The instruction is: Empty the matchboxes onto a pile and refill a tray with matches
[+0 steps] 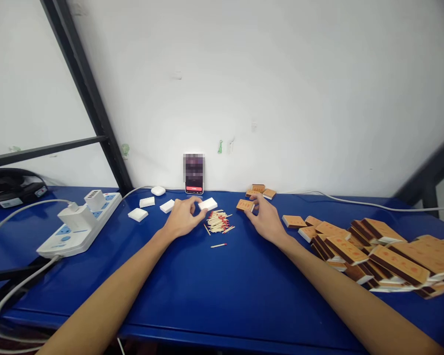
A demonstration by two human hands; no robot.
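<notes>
Between thumb and fingers, my left hand (184, 217) grips a white matchbox tray (208, 204), seen with its plain side up. My right hand (265, 217) is closed on an orange matchbox sleeve (244, 205) with dark edges. Between the hands lies a loose heap of matches (218, 222) with red heads. One single match (218, 245) rests apart, nearer to me. Left of my left hand are several white trays (147, 202). Behind my right hand sit a few orange sleeves (258, 188).
A big pile of matchboxes (355, 246) covers the right side of the blue table (222, 301). A phone (194, 175) leans on the wall. At left are a power strip (79, 227) with chargers, cables and black headphones (15, 190). A small white case (158, 191) stands near the wall.
</notes>
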